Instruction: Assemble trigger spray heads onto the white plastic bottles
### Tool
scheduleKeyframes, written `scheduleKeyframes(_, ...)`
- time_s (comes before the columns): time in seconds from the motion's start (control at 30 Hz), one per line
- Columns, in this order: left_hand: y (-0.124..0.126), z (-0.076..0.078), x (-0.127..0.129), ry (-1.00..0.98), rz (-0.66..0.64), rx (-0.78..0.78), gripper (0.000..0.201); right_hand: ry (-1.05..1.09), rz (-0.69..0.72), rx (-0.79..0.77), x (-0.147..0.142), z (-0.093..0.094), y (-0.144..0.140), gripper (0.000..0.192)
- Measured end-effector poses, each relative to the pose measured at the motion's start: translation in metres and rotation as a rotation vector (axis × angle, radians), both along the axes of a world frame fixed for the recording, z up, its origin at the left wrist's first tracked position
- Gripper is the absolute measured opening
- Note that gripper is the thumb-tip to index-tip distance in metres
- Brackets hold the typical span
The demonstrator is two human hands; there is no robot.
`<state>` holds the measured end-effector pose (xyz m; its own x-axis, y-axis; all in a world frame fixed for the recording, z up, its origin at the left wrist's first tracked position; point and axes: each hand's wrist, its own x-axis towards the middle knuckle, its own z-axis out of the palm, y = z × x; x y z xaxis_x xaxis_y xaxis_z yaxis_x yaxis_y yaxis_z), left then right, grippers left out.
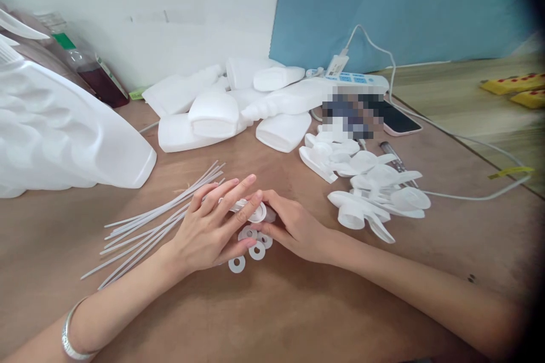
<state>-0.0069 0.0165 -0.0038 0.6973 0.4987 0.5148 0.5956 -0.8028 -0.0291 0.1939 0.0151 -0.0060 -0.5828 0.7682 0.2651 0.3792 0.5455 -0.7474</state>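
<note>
My right hand [293, 224] has its thumb and fingers closed around a white plastic part with a round, ringed end [256, 212]. My left hand [217, 227] lies over the same part from the other side, fingers stretched out and spread, hiding much of it. Just below the hands, several flat white washers [237, 264] rest on the brown table [289, 317]. Beside my left hand is a loose bundle of thin white tubes [147, 227].
White plastic spout-like parts [366, 181] are heaped at right, near a pen [394, 153] and phone [400, 119]. White bottles [213, 113] lie at the back, with larger ones [72, 125] at left. A power strip [361, 80] and cable [472, 198] line the right side.
</note>
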Motion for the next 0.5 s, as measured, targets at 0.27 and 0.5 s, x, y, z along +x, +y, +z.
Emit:
scheduleKeyframes(0.27,0.004,0.0028,-0.0013,-0.231,-0.119,-0.088,0.029,-0.019,0.047,0.045,0.0011,0.0002,0.0017,0.024)
scheduleKeyframes(0.5,0.0046,0.0033,0.0002,-0.303,-0.173,-0.116,0.004,-0.044,0.032,0.161,0.0012,-0.0027,-0.0021,0.031)
